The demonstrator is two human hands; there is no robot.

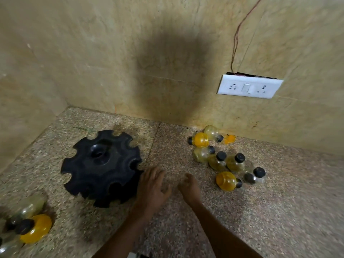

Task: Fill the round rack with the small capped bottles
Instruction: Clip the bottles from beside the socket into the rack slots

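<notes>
A black round rack with notched slots around its rim sits on the speckled counter, and every slot I can see is bare. Several small black-capped bottles lie and stand in a cluster to the right; one yellow bottle lies on its side closest to me. More bottles lie at the bottom left. My left hand is spread flat beside the rack's right edge, holding nothing. My right hand hovers left of the yellow bottle with fingers loosely curled and nothing in it.
The counter ends at a tiled wall at the back and on the left. A white socket plate with a loose wire hangs on the wall at the right.
</notes>
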